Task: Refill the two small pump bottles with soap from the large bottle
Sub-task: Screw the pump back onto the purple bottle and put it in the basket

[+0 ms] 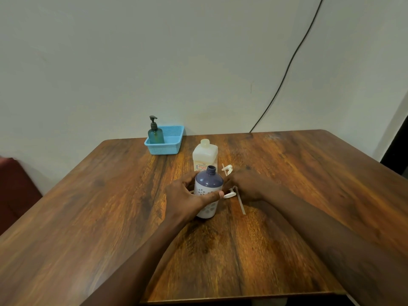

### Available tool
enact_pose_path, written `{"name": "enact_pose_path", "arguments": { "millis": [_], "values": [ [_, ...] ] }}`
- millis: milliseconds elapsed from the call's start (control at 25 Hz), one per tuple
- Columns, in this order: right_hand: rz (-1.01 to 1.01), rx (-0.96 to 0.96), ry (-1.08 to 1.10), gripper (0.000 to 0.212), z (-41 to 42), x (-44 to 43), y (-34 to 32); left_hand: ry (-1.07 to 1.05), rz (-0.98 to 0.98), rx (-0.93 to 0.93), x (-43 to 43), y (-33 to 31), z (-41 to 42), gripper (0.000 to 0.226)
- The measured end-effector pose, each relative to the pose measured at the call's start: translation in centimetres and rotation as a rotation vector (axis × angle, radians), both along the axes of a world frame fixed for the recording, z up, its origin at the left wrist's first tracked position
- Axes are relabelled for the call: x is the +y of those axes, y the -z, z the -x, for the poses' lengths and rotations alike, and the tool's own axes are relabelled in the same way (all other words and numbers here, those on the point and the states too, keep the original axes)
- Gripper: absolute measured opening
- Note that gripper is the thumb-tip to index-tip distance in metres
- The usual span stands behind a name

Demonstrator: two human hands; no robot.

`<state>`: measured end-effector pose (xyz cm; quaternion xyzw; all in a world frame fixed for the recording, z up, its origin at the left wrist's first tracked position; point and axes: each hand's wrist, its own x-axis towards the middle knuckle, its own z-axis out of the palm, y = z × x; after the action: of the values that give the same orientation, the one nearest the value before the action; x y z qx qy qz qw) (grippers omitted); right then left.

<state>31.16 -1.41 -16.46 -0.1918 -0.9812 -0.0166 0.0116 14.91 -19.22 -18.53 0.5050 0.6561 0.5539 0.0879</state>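
The left hand grips the purple bottle, its pump off beside the right hand, whose hold is unclear. Pouring from the large bottle looks pending; the teal bottle is unopened.

A dark reddish-brown wood-grain tabletop stands against a plain, pale grey-white wall. A thin black cable runs down the wall. A dark red upholstered seat sits at the left.
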Motion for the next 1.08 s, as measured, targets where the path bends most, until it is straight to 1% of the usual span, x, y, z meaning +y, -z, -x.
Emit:
{"name": "enact_pose_path", "arguments": {
  "millis": [80,320,440,600,760,840,920,1080],
  "values": [
    [0.012,0.021,0.031,0.057,0.3,0.3,0.3,-0.003,0.001,-0.001,-0.1,0.0,0.0,0.078],
    [-0.018,0.1,0.006,0.032,0.7,0.1,-0.3,-0.018,0.025,-0.01,-0.3,-0.3,0.1,0.076],
    [-0.012,0.105,0.0,0.032,0.9,0.0,-0.6,-0.028,0.028,-0.006,-0.3,-0.3,0.2,0.083],
    [-0.022,0.102,0.016,0.037,0.6,0.2,-0.5,-0.027,0.026,-0.001,-0.4,-0.3,0.1,0.082],
    [-0.039,0.192,-0.028,0.029,0.2,-0.3,-1.3,-0.029,0.014,-0.016,-0.6,-0.2,0.1,0.082],
    [-0.036,0.264,-0.056,0.027,0.0,-0.6,-1.6,-0.026,0.014,-0.022,-0.8,-0.2,0.0,0.083],
    [0.015,0.38,-0.071,0.027,-0.6,-1.1,-2.2,-0.032,0.023,-0.023,-1.0,-0.4,0.0,0.082],
    [0.088,0.774,-0.114,0.023,-1.4,-2.7,-5.5,-0.038,0.036,-0.029,-1.7,-0.9,-0.1,0.081]
  ]
}}
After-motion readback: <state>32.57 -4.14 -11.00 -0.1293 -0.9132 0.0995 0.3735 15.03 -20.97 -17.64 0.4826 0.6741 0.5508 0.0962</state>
